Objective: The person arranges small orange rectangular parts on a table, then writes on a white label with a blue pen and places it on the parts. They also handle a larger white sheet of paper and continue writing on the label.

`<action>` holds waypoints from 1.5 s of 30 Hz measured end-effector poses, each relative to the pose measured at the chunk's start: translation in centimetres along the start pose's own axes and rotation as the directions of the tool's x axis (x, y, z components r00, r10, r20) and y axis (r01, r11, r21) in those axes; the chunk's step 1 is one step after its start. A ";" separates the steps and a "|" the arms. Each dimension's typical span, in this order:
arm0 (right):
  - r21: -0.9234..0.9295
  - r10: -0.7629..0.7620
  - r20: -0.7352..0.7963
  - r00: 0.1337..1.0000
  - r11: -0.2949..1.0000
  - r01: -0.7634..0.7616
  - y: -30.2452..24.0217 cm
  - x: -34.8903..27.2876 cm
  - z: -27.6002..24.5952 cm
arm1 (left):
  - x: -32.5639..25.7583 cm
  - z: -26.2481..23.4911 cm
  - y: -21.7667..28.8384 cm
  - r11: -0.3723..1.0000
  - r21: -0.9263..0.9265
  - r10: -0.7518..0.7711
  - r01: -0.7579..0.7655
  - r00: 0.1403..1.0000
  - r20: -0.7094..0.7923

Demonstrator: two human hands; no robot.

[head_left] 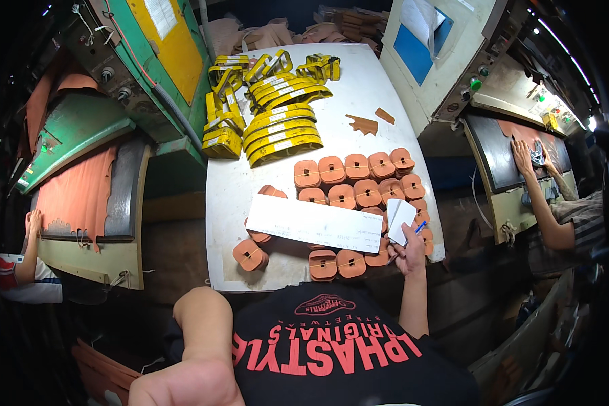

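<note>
My right hand [411, 254] grips a small white notepad [400, 218] and a blue pen [421, 228] over the table's near right part. Beneath and beside it are bundles of reddish-brown leather pieces [342, 196], squared with rounded corners, each tied with a thin band. A long white paper sheet [311, 220] with handwriting lies across several bundles, left of the notepad. My left arm is bent, its elbow toward the table. The left hand [188, 387] is close to the camera at the lower edge, its fingers out of view.
Yellow-edged cutting dies [281, 128] crowd the white table's [365, 81] far left, with leather scraps [363, 124] to their right. Machines flank the table: one green [132, 40], one pale grey [446, 54]. Other people's hands rest on leather at far left [34, 222] and right [523, 159].
</note>
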State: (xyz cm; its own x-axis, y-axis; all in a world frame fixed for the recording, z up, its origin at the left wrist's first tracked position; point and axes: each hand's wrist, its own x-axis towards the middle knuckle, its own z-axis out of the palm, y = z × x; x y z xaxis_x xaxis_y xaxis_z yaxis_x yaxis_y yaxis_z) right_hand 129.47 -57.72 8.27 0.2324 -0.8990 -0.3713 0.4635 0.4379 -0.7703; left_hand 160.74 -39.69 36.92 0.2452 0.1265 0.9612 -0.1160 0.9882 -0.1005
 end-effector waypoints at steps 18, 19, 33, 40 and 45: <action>-0.013 0.010 -0.017 1.000 1.000 -0.011 -0.4 -0.3 0.4 | -21.8 -10.9 -7.6 0.260 0.927 -0.933 0.270 -0.179 0.314; -0.012 0.010 -0.018 1.000 1.000 -0.010 -0.4 -0.3 0.3 | -22.6 -11.2 -7.3 0.258 0.936 -0.932 0.238 -0.195 0.307; -0.017 0.012 -0.064 0.998 1.000 -0.013 -0.3 -0.3 0.4 | -23.6 -12.3 -9.5 0.078 0.965 -0.996 0.251 -0.023 0.086; -0.084 0.138 0.064 0.988 0.988 -0.132 -2.5 -2.5 3.8 | -24.6 -10.8 -8.7 0.126 0.862 -0.991 0.490 0.094 0.091; -0.416 0.282 0.223 0.933 0.893 -0.171 -1.1 -3.2 9.7 | -24.9 -8.6 -6.0 -0.131 0.181 -0.961 0.975 -0.170 0.217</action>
State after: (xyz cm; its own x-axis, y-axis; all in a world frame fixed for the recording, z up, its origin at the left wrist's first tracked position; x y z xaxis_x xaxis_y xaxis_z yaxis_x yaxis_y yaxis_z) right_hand 136.49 -55.30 15.35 0.5385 -0.7136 -0.4481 0.0184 0.5416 -0.8404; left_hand 163.65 -48.04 11.38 -0.1391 -0.9902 -0.0107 0.0796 -0.0219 0.9966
